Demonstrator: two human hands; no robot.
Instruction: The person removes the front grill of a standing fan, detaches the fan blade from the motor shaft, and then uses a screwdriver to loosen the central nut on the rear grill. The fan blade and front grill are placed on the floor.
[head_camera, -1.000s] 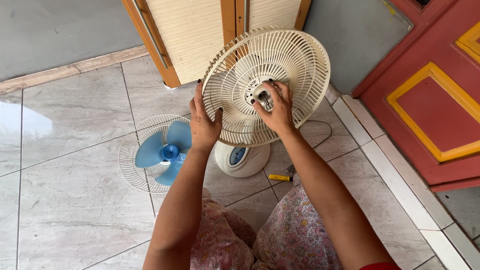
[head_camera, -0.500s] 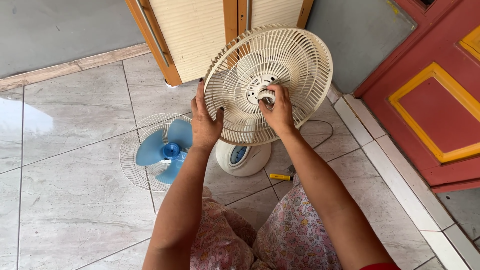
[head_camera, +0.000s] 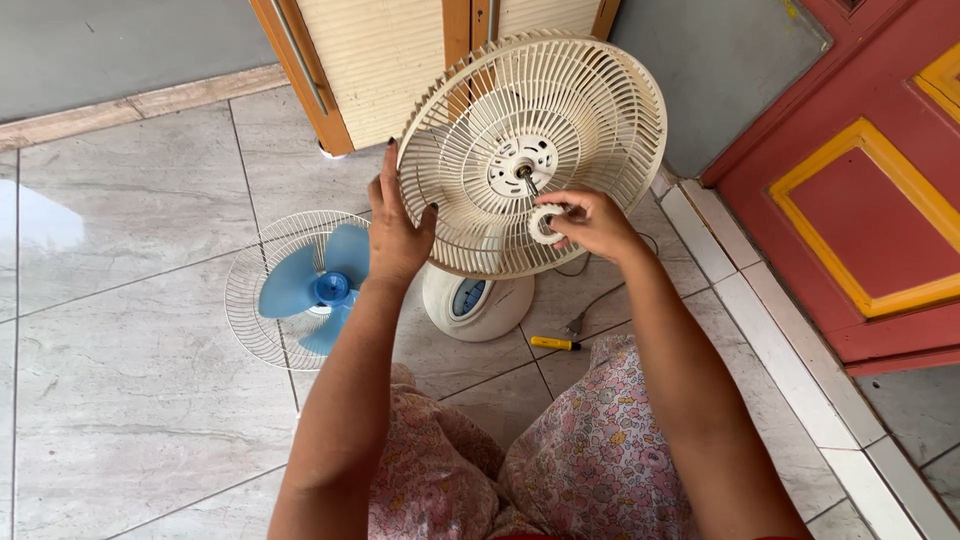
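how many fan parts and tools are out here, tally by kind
grilles: 2, cream rear grille and wire grille
blue blade: 1
ring nut in right hand: 1
fan base: 1
screwdriver: 1
total: 6

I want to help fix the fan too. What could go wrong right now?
The small white ring is pinched only by the right hand fingertips; it might drop and roll away on the tile floor. Only the left hand steadies the cream grille, so it could tip or slip. The bare metal shaft pokes out at the centre and might jab a finger.
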